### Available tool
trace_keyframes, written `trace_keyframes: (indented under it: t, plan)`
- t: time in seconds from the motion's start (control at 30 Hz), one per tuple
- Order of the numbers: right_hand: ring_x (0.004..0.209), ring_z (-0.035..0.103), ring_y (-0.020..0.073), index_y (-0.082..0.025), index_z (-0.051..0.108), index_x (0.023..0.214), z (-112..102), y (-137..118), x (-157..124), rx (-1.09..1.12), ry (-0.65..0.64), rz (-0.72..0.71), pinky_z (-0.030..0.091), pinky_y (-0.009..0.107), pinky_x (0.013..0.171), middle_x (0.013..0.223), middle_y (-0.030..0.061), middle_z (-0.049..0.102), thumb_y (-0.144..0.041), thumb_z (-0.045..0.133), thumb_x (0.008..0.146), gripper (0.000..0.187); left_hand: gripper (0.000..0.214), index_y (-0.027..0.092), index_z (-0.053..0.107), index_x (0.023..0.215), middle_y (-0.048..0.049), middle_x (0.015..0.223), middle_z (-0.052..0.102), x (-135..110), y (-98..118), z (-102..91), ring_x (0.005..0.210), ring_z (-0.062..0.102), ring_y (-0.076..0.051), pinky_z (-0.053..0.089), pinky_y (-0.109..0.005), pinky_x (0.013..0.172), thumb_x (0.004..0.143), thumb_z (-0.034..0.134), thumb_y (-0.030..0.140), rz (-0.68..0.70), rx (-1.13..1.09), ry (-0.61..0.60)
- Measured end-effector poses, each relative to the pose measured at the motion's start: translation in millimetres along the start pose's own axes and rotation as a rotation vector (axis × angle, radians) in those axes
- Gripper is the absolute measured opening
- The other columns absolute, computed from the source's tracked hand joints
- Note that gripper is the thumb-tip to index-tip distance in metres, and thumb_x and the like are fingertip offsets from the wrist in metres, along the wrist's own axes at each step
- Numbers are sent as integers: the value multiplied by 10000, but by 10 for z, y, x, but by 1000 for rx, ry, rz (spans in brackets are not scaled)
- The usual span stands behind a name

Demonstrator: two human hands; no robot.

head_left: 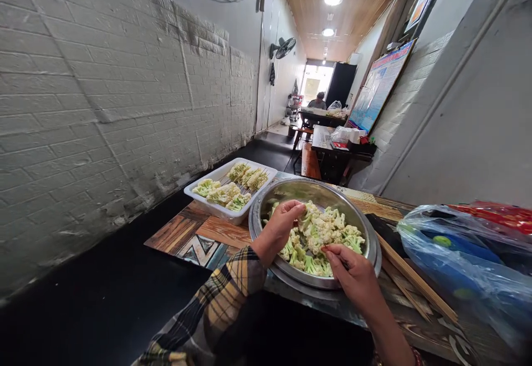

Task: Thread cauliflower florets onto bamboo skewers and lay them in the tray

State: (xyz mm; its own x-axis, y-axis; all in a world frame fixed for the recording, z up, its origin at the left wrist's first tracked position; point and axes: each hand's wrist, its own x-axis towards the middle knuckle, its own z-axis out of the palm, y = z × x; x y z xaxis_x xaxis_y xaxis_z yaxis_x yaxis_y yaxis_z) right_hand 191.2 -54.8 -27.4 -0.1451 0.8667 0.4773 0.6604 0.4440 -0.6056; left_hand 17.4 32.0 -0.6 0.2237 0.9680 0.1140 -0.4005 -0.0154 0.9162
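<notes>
A wide steel basin [272, 191] full of cut cauliflower florets [332, 225] stands on the table in front of me. Over its left side, my left hand [285, 223] is closed, its fingertips on a cauliflower floret [310, 214]. My right hand [352, 273] reaches over the near right rim, thumb and forefinger pinched on a thin bamboo skewer, mostly hidden by the fingers and florets. Left of the basin, a white plastic tray [195, 194] holds cauliflower on skewers [226, 193], their sticks pointing toward the middle.
A bundle of bamboo skewers [419, 283] lies right of the basin, beside clear and blue plastic bags [465, 261]. The wood-patterned table [224, 230] ends left of the tray. Farther off are another table [322, 138], a bench [310, 161] and a seated person [318, 102].
</notes>
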Motion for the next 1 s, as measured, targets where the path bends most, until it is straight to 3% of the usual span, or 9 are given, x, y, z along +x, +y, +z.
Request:
trace_keyframes:
  t: [0.17,0.57,0.83,1.0]
  plan:
    - [638,649,169,-194,677,834,-13,-29,-1,-19,-2,-20,504,242,614,702,24,685,-345,438,921,296,257,145,561,607,33,588,452,-8,-4,-28,546,369,-74,281,-221,526,654,674,370,20,46,-25]
    - [755,652,178,-208,615,831,51,8,-38,-73,45,-39,476,271,686,814,36,695,-290,444,925,212,278,129,590,620,30,574,494,7,-33,22,518,382,-64,278,-215,518,653,689,387,-1,16,-91]
    - [584,573,156,-209,586,772,9,-41,86,-39,-107,93,420,259,581,592,-15,579,-351,427,922,261,292,144,582,623,25,578,508,-14,-21,-24,514,436,-79,304,-198,473,685,646,422,-65,64,-30]
    - [484,552,122,-205,553,734,-17,-51,186,132,-209,224,413,235,517,590,-30,576,-316,431,890,227,311,136,612,619,15,592,540,14,-47,-90,530,467,-81,365,-196,497,647,682,438,-88,95,7]
